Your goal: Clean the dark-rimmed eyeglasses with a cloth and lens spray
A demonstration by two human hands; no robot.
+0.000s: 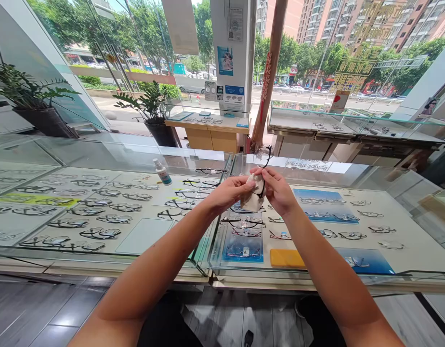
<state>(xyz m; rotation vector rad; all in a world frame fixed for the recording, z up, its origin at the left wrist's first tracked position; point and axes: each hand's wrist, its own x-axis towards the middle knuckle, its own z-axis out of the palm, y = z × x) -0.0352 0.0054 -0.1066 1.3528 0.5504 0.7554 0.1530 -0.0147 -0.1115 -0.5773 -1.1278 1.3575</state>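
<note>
Above the glass counter, both hands meet around a pair of dark-framed glasses [268, 156]. My left hand [232, 192] is closed on a pale cleaning cloth [252, 198], which hangs below the fingers and wraps part of the glasses. My right hand [277, 189] pinches the frame; one lens and a dark temple stick up above the fingers, and another dark piece shows against the cloth. The fingers partly hide the grip. A white spray bottle [162, 172] with a blue label stands on the counter to the left.
Glass display cases [217, 241] full of spectacle frames run across in front of me. A yellow case [286, 258] lies inside the right one. Beyond are potted plants [155, 111], a wooden post [268, 72], a small display table [208, 123] and large windows onto a street.
</note>
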